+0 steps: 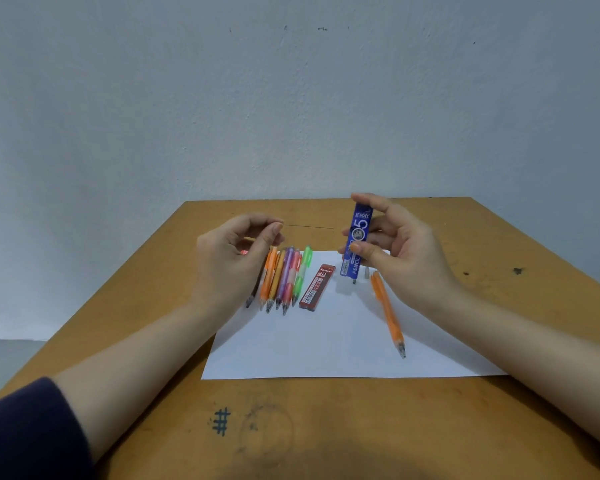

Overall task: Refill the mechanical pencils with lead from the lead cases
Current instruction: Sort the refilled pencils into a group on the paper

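The left hand (236, 258) is raised over the bench (326, 427) with thumb and forefinger pinching one end of a thin lead (307, 226). The lead's long axis runs almost level from left to right, and its free end points at the blue lead case (357, 237), stopping just short of it. The right hand (399, 244) grips that case between thumb and fingers and holds it nearly upright, long axis vertical, its lower end hanging just above a sheet of white paper (326, 348). A red lead case (317, 287) lies flat on the paper between the two hands, its long axis running away from the person. Left of it is a row of mechanical pencils (284, 275) in orange, purple, pink and green, packed side by side with their tips toward the person and partly hidden behind the left hand. A single orange pencil (388, 313) lies apart on the right of the paper, below the right hand, with its tip pointing toward the person and slightly rightward. A small grey piece (367, 271) sits just beside its far end.
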